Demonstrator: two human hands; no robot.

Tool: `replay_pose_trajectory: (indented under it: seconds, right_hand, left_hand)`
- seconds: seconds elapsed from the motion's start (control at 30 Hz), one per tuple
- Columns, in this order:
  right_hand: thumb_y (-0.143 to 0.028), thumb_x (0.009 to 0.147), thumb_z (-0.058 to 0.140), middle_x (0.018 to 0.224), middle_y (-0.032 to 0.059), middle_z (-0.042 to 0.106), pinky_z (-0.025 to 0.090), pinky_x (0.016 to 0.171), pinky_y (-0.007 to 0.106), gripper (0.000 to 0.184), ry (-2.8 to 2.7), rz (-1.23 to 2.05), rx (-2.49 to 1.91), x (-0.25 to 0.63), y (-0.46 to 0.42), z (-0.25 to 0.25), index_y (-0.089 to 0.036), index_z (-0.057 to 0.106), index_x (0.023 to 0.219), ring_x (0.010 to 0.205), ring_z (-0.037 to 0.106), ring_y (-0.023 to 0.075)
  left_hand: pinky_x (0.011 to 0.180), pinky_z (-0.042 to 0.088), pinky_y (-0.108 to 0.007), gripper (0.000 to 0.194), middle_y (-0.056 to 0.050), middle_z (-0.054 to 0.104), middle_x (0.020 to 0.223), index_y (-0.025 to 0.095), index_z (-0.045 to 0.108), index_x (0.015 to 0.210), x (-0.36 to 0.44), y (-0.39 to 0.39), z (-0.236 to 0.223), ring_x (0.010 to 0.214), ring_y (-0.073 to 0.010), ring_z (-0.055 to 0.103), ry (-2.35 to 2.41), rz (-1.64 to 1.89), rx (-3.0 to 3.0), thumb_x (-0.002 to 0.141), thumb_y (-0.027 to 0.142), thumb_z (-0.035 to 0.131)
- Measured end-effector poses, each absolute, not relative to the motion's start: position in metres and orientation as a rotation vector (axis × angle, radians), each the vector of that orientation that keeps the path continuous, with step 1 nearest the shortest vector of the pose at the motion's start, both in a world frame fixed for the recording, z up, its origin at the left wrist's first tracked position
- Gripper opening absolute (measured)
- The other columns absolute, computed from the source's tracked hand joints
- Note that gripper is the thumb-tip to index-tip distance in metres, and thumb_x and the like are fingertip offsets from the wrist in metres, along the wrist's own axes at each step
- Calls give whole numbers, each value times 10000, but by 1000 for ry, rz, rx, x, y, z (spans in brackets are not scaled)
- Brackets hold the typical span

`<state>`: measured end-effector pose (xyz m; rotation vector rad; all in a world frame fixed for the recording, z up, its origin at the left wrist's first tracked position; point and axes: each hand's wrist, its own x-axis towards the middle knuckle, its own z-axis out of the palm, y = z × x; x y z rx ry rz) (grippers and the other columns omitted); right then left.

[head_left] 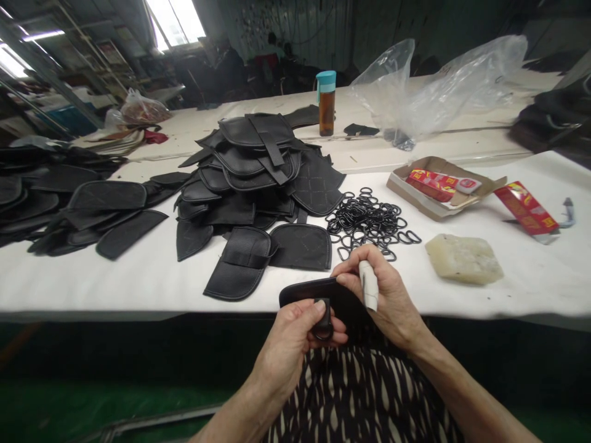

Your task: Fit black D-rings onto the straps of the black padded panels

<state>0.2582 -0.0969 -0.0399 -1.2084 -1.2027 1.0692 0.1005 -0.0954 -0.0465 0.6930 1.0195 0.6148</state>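
Just in front of the table edge I hold a black leather-like piece point(308, 288) with stitched, rounded edges. My left hand point(295, 326) pinches a short black strap point(324, 312) on it, thumb on top. A black D-ring point(323, 334) hangs at the strap's lower end. The fingers of my right hand point(383, 295) grip the upper edge of the same piece. Something white point(369, 285), perhaps a wrapping, lies along one right finger. A heap of black D-rings point(364, 218) spreads on the table just beyond my right hand.
Black stitched pieces point(258, 172) are piled ahead, with more at left point(106, 203). Rightward lie a yellowish block point(464, 258), a cardboard tray point(415, 200) with a red packet, and a red box point(526, 209). A bottle point(326, 104) and plastic bag point(443, 92) stand farther back.
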Motion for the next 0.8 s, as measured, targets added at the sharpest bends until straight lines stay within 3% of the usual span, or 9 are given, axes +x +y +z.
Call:
replay_pose_trajectory:
  seconds: [0.8]
  right_hand:
    - [-194, 825, 526, 862, -5, 624, 411, 622, 254, 108, -1226, 1074, -1208, 260, -92, -45, -226, 432, 867, 695, 539, 125]
  left_hand:
    - [691, 509, -301, 251, -69, 680, 705, 96, 627, 762, 103, -95, -48, 626, -160, 646, 1046, 623, 696, 820, 335, 575]
